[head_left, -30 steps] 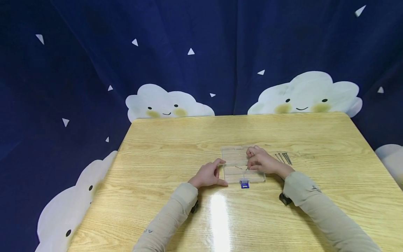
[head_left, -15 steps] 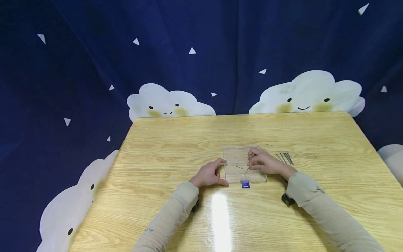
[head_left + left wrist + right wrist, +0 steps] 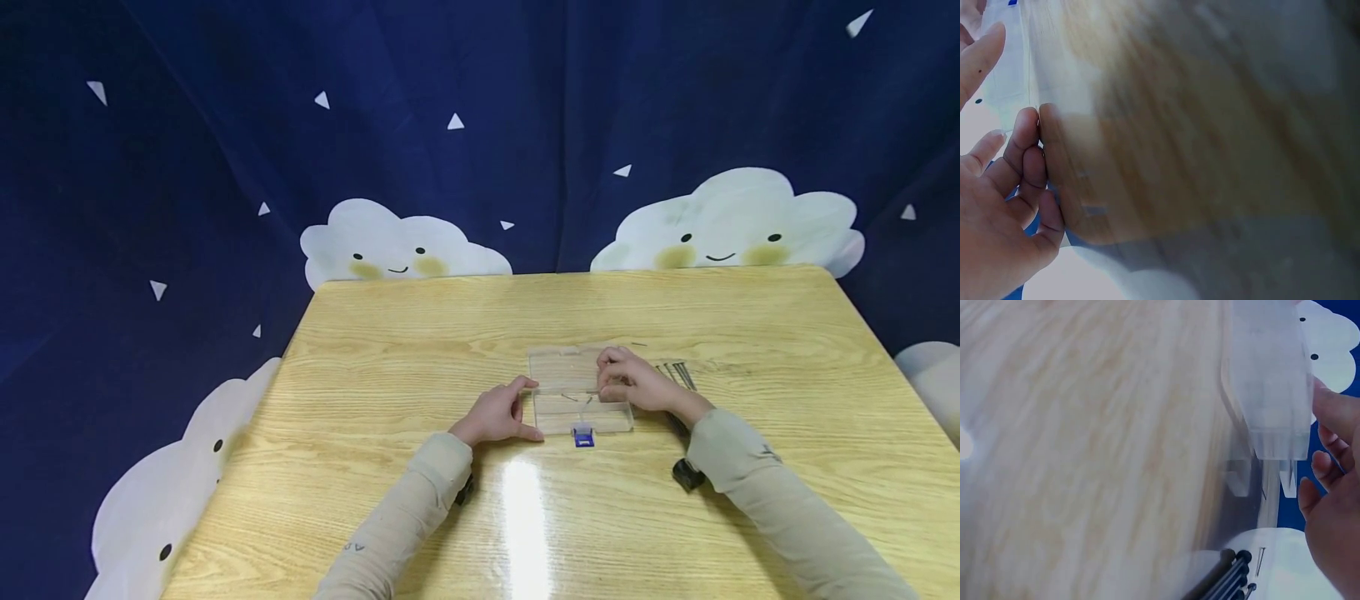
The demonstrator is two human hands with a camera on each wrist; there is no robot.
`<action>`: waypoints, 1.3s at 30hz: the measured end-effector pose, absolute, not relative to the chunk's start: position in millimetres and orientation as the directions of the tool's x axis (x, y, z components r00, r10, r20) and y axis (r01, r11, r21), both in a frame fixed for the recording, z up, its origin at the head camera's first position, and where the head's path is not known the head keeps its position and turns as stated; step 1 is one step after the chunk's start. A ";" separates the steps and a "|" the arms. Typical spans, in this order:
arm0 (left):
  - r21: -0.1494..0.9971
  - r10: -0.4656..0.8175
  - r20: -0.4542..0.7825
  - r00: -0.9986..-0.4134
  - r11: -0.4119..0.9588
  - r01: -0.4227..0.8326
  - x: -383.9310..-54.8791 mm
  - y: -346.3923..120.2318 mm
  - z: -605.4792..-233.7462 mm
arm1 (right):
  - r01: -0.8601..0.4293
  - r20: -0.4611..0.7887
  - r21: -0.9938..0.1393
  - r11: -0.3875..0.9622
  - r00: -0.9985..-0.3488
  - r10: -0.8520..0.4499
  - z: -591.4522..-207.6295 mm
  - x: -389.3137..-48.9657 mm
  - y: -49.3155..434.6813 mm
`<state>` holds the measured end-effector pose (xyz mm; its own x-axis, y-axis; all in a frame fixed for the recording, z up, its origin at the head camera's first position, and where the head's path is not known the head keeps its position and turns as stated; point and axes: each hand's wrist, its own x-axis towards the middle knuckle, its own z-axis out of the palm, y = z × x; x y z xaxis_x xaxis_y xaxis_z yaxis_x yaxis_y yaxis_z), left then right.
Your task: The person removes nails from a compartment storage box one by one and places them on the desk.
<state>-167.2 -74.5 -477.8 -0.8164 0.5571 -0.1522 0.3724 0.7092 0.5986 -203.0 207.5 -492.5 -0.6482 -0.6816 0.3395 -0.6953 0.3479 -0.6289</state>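
A clear plastic box (image 3: pixel 551 423) lies on the table with its lid (image 3: pixel 555 364) folded back and a blue latch (image 3: pixel 583 437) at its front. Two small nails (image 3: pixel 569 397) rest inside the tray part. My left hand (image 3: pixel 497 414) holds the box at its left end, thumb by the front corner and index finger near the hinge. Over the box's right end is my right hand (image 3: pixel 633 383), its fingers loosely bent with nothing visible between them. In the right wrist view the right hand (image 3: pixel 1341 487) appears beside the clear box (image 3: pixel 1272 381).
Several dark nails (image 3: pixel 682 373) lie in a row right of the box, partly behind the right hand. A single thin nail (image 3: pixel 638 344) lies beyond the box. A blue curtain (image 3: pixel 480 167) with clouds stands behind the wooden table (image 3: pixel 412 325).
My right hand has drawn slightly to the right and let go of a nail, which now lies in the box beside the other. The left hand has stayed in place.
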 end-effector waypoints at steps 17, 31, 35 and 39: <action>0.590 0.554 -0.142 -0.820 0.713 0.379 -166.4 -75.9 -477.5 | -0.441 0.183 -0.770 0.462 -0.845 -0.502 -476.0 -207.7 226.6; 0.586 0.557 -0.129 -0.820 0.710 0.391 -167.3 -75.4 -479.7 | -0.294 0.095 -0.812 0.504 -0.919 -0.383 -462.8 -222.4 249.5; 0.576 0.553 -0.129 -0.823 0.717 0.392 -168.7 -74.8 -484.0 | -0.282 0.095 -0.817 0.503 -0.926 -0.365 -458.4 -224.9 252.6; 0.577 0.552 -0.128 -0.824 0.717 0.390 -169.4 -74.9 -486.2 | -0.268 0.101 -0.792 0.549 -0.944 -0.314 -458.3 -229.4 256.7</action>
<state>-169.4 -74.9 -486.2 -0.8241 0.5517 -0.1283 0.3905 0.7174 0.5769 -229.4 256.7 -458.3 -0.9440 -0.3140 0.1012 -0.2675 0.5491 -0.7918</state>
